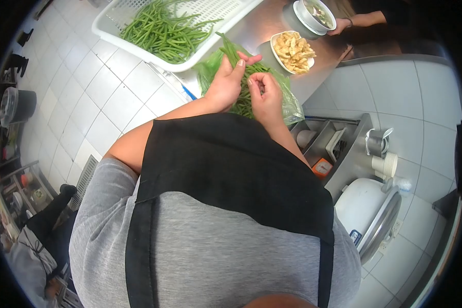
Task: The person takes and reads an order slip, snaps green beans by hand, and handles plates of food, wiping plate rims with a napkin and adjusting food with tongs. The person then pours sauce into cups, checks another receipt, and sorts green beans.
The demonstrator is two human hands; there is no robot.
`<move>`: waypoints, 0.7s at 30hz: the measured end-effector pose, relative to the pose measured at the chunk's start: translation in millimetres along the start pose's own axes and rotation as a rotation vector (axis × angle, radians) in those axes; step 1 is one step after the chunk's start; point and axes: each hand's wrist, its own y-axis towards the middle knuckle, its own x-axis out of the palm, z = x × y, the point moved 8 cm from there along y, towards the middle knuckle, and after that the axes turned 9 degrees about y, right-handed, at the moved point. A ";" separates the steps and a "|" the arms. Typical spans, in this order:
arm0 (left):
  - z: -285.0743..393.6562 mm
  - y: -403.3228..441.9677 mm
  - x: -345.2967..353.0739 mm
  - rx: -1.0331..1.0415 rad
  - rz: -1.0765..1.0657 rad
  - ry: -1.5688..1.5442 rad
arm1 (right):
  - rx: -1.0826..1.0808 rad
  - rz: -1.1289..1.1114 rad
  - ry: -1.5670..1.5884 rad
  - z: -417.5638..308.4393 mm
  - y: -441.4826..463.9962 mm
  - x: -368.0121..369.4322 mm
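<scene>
My left hand (227,84) is closed over green beans (228,47), which stick up past its fingers; how many it grips is hidden. To its right, my right hand (265,96) is curled with thumb and fingertips pinched together. What lies in that pinch is too small to make out. Beneath both hands spreads a translucent green plastic bag (291,105) with more green beans in it. Just beyond, a white perforated basket (101,32) holds a large pile of green beans (161,33).
A white bowl of light-brown fried pieces (294,51) stands on the metal counter (254,32). Another person's hand (339,25) touches a bowl of soup (317,14). Below right are a divided metal shelf (339,149) and a large white lidded container (359,205).
</scene>
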 end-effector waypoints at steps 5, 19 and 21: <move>-14.4 5.7 4.0 -0.061 -0.128 -0.222 | -0.025 -0.083 0.467 -25.2 3.1 11.4; 115.9 98.5 -128.3 0.301 0.201 1.536 | 0.265 0.280 0.398 79.5 37.5 -135.1; 111.0 90.0 -131.9 0.352 0.262 1.691 | 0.373 0.539 0.646 142.2 37.8 -168.0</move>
